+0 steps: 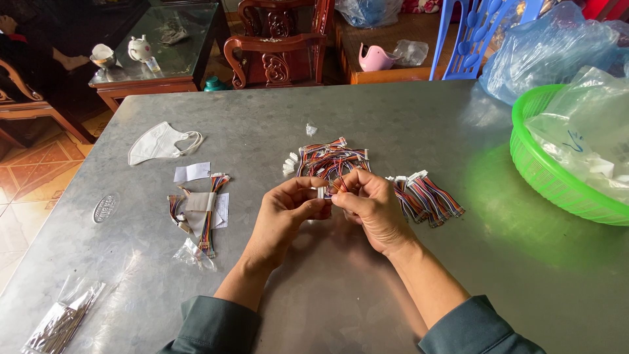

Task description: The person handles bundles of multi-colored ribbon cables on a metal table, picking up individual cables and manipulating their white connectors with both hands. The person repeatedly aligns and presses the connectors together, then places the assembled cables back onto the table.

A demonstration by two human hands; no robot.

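at the middle of the grey metal table, both hands met over a small white connector housing. left hand had thumb and fingers curled in and pinched on the housing from the left side. right hand was likewise closed to a pinch, its fingertips touching the housing's right end, where thin coloured wires ran out from between the fingers (whether the wires were seated in the housing could not be told). just behind the hands lay a loose pile of multicoloured wire harnesses with white plugs, touching the table. a second bunch of harnesses lay just beside the right hand, to its right. left of the hands, well apart, sat a bundle of wires wrapped with a paper slip, and beyond it a white face mask. a clear packet of thin metal parts lay near the table's near-left corner. a green plastic basket holding clear bags stood at the right edge. both forearms wore dark green sleeves.
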